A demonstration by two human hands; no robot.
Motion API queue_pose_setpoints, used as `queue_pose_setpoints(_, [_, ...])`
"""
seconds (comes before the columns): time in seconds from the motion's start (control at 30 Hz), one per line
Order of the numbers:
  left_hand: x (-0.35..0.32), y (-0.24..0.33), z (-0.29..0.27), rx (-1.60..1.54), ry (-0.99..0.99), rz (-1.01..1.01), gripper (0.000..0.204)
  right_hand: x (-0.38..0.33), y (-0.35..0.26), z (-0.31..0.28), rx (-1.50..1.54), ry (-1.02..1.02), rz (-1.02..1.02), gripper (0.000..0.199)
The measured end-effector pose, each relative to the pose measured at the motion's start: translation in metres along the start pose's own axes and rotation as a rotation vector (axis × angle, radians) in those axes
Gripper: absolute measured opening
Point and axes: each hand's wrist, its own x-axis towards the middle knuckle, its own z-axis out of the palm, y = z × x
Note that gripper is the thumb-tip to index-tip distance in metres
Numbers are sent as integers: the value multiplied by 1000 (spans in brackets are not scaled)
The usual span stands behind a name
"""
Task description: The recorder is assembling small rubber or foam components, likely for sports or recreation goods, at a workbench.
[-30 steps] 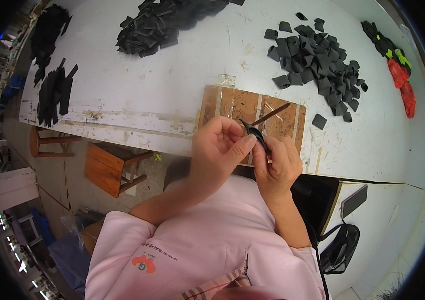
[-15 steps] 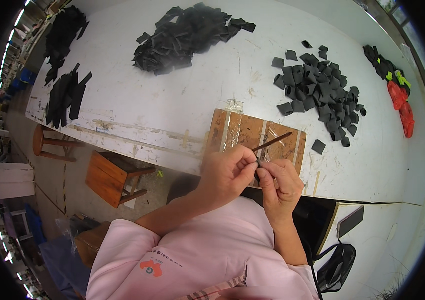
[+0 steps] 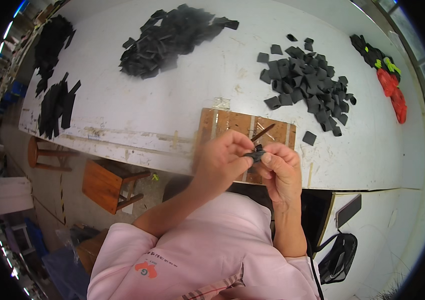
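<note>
In front of my chest, both hands meet over a wooden board at the table's edge. My left hand (image 3: 226, 156) pinches a small black fabric piece (image 3: 256, 155) from its left side. On the other side, the thumb and fingers of my right hand (image 3: 283, 164) close on the same piece. A thin brown pointed stick (image 3: 263, 132) slants up and to the right from beside my left fingertips; its lower end is hidden. The brown board (image 3: 207, 122), crossed by strips of tape, lies just beneath and beyond my hands.
Small folded black pieces (image 3: 317, 80) form a pile at the right on the white table (image 3: 172, 107). A larger heap of black pieces (image 3: 167, 42) lies farther back, and black strips (image 3: 57, 107) are at left. A wooden stool (image 3: 103, 186) stands by the table.
My hands have drawn slightly apart, and more of the black piece shows between them. The stick now shows shorter. The whole view has shifted a little.
</note>
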Motion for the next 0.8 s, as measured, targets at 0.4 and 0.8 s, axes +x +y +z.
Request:
queue_pose_setpoints(0.4, [24, 31, 3, -773, -535, -179, 20, 14, -53, 23, -346, -224, -163, 22])
queue_pose_setpoints(0.8, [25, 21, -6, -480, -178, -118, 18, 36, -29, 2, -379, -320, -94, 24])
